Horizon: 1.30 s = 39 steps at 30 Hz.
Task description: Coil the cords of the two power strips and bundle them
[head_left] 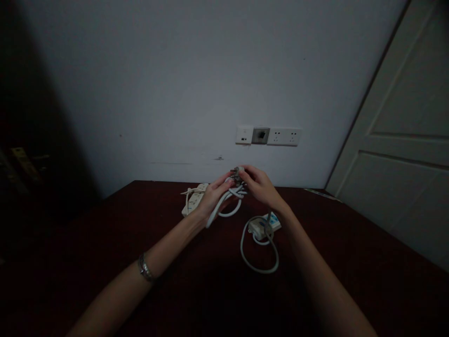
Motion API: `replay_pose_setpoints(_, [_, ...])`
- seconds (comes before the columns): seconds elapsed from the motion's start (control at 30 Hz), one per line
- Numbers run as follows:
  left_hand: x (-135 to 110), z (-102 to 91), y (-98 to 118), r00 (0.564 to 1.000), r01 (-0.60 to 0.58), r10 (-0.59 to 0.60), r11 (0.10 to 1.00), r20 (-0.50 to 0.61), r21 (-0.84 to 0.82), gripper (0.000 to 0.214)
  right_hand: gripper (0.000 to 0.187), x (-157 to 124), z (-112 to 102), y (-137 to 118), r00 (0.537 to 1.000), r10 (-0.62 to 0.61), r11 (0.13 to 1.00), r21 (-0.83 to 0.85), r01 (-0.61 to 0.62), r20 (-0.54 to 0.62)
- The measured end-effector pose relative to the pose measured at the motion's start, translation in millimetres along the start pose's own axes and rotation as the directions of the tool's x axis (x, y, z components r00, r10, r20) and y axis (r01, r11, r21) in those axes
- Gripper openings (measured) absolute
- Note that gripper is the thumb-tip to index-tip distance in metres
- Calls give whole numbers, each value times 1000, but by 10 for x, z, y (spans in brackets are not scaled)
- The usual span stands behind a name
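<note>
Close together above the table, both my hands are closed. My right hand (pixel 259 187) grips a pale power plug (pixel 240 172), its metal prongs pointing left. Bunched white cable (pixel 229 194) is held in my left hand (pixel 214 196), whose fingertips meet the plug end; a second plug may be there, but it is too dark to tell. Behind my left hand a white power strip (pixel 191 203) lies on the table, partly hidden. Under my right forearm sits another power strip (pixel 260 228) with blue markings, its looped grey cable (pixel 242 248) spreading in front.
The dark red table (pixel 168 262) runs up to a pale wall (pixel 175 93). On the wall are a network plate (pixel 243 135), a grey socket (pixel 260 135) and white double sockets (pixel 284 136). A panelled door (pixel 403 154) stands at the right. A thin strip (pixel 322 194) lies at the back right.
</note>
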<state>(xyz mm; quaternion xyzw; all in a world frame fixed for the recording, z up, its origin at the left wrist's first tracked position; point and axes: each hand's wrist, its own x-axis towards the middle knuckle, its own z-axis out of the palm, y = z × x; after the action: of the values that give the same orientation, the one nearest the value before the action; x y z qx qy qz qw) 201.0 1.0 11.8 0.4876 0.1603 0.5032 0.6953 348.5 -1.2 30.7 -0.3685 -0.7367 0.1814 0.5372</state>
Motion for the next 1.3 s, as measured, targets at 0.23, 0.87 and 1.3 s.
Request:
replay_pose_setpoints(0.23, [59, -75, -58, 1000, 6, -6, 1000, -12, -15, 43, 40, 30, 88, -38, 989, 100, 993, 76, -92, -109])
replay_pose_setpoints(0.87, [89, -114, 21, 998, 58, -61, 992, 23, 108, 39, 43, 62, 129, 138, 938, 261, 934, 305, -187, -226])
replay_pose_setpoints(1.3, [56, -202, 111, 972, 13, -178, 689, 152, 725, 19, 29, -55, 275, -236, 967, -67, 924, -380, -33, -248])
